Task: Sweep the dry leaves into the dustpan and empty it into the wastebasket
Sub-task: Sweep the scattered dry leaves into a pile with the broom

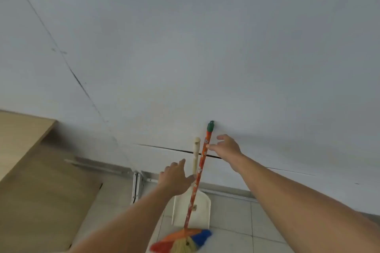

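Broom (199,172) and dustpan (202,209), both propped on wall (185,47); nothing gripped yet.
Orange broom stick leaning across front of cream dustpan, upright on tiled floor (246,232). Right hand (226,148) spread open beside upper stick, thumb seemingly touching. Left hand (174,178) open, fingers extended at dustpan handle, contact unclear. Risk: stick nudged before any grip closes, likely sliding along wall and toppling dustpan. No leaves or wastebasket in view.

Bare left hand (176,177) and right hand (227,148) — bare forearms (287,189).
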Motion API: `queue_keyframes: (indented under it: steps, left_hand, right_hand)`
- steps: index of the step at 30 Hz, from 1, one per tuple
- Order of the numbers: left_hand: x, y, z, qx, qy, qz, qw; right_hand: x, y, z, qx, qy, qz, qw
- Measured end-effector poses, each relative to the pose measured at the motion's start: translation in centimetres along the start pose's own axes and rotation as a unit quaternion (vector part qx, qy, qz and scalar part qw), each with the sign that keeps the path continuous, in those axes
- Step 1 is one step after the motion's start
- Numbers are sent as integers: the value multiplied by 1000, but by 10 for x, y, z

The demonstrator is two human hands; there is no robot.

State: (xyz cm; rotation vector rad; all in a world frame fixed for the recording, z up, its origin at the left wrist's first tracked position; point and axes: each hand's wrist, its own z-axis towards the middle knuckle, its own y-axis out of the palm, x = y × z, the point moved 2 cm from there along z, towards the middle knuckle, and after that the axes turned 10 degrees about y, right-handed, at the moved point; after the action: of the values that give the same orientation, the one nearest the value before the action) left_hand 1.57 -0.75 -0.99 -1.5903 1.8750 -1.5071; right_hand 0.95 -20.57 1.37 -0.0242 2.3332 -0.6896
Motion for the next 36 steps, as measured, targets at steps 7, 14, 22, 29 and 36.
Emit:
queue_keyframes:
  steps: [7,14,22,29,36]
  left_hand:
    - [-11,35,1,-24,-67,-56,996]
    - [-15,43,-8,-23,-78,-62,995]
    - [8,49,-36,-20,-17,-59,998]
    - [44,76,-83,-57,153,-66,984]
    - [69,123,-163,-47,239,-112,963]
  right_hand:
    - [-6,22,34,41,-96,52,993]
    - [22,3,22,41,-90,104,990]
    - [53,8,-37,40,-15,307,951]
    - [69,5,-145,179,-43,358,915]
    - [112,10,-269,264,-45,460,846]
